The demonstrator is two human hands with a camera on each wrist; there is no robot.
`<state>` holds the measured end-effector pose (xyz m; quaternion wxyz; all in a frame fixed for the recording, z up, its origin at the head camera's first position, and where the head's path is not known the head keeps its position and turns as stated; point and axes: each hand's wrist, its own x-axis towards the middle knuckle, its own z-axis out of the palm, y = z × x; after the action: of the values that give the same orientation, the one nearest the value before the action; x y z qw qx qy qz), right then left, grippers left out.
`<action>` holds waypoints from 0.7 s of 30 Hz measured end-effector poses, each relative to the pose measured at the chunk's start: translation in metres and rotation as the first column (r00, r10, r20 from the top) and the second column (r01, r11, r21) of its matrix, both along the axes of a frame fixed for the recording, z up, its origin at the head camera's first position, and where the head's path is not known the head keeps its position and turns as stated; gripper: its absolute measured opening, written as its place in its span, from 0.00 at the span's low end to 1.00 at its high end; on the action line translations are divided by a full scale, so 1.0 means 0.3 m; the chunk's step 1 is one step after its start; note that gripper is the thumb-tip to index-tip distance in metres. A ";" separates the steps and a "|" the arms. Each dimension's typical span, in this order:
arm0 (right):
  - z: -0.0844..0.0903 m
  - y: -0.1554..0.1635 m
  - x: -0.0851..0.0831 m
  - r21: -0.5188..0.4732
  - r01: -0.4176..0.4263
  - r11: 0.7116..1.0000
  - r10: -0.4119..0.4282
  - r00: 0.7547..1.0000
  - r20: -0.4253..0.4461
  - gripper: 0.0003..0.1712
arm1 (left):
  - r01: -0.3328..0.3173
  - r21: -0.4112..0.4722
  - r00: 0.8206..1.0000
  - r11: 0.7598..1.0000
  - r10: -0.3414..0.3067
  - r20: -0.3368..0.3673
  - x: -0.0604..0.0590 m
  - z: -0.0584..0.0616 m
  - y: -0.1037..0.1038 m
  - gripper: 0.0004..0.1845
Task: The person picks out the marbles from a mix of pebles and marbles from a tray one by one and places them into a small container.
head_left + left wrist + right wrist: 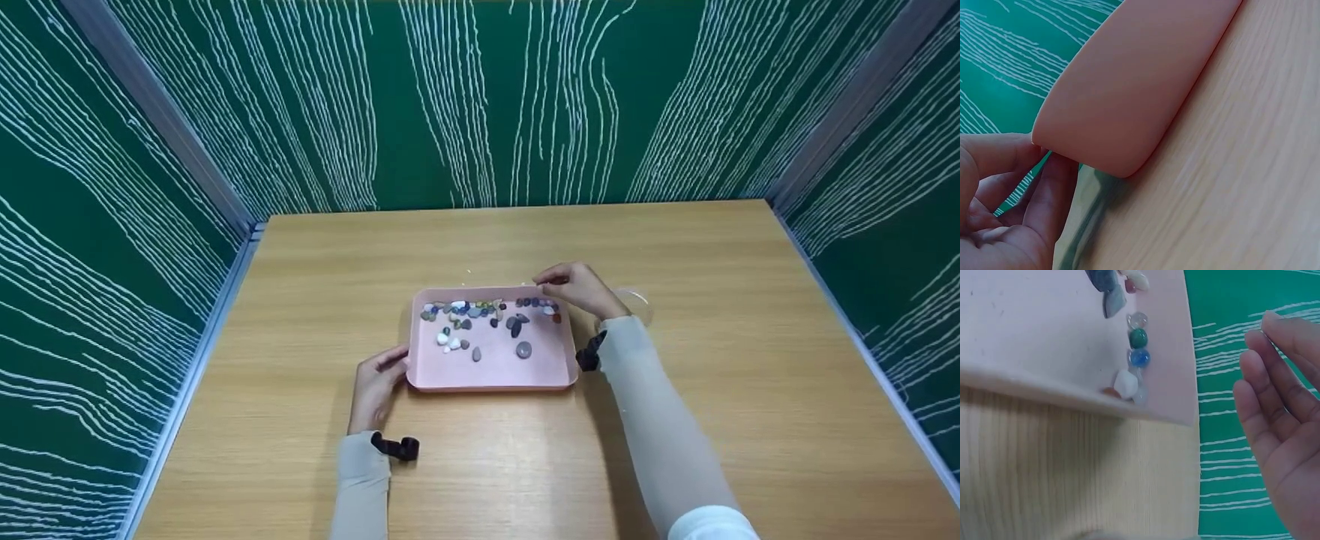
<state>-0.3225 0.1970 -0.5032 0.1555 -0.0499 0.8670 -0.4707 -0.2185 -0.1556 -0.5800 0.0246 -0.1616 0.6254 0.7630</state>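
A pink tray (491, 379) sits mid-table and holds several small coloured stones (480, 311), most of them lying along its far side. My left hand (390, 364) holds the tray's left edge. In the left wrist view its thumb and a finger (1055, 188) pinch the rim of the tray's outer wall (1129, 90). My right hand (551, 279) hovers over the tray's far right corner. In the right wrist view its fingers (1264, 382) are nearly straight beside the tray (1027, 326), with nothing seen in them. A row of stones (1139, 338) lies against that corner.
The wooden table (675, 240) is walled on three sides by green panels with white lines. A clear plastic cup (637, 300) stands just right of the tray, behind my right wrist. Dark straps (397, 448) are on both wrists.
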 end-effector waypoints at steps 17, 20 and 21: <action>-0.041 -0.101 -0.026 0.136 -0.089 0.987 0.088 0.996 0.019 0.14 | 0.016 0.010 0.998 1.000 -0.015 -0.057 0.006 -0.005 0.000 0.19; -0.048 -0.111 -0.026 0.157 -0.077 0.985 0.070 0.996 0.049 0.15 | 0.013 0.013 0.998 1.000 -0.012 -0.058 0.005 -0.006 -0.001 0.19; -0.051 -0.114 -0.026 0.169 -0.073 0.983 0.064 0.996 0.056 0.15 | 0.010 0.013 0.998 1.000 -0.010 -0.055 0.004 -0.006 -0.001 0.19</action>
<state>-0.3304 0.1629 -0.5184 0.1972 -0.0540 0.8978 -0.3900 -0.2173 -0.1559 -0.5817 0.0123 -0.1374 0.6217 0.7710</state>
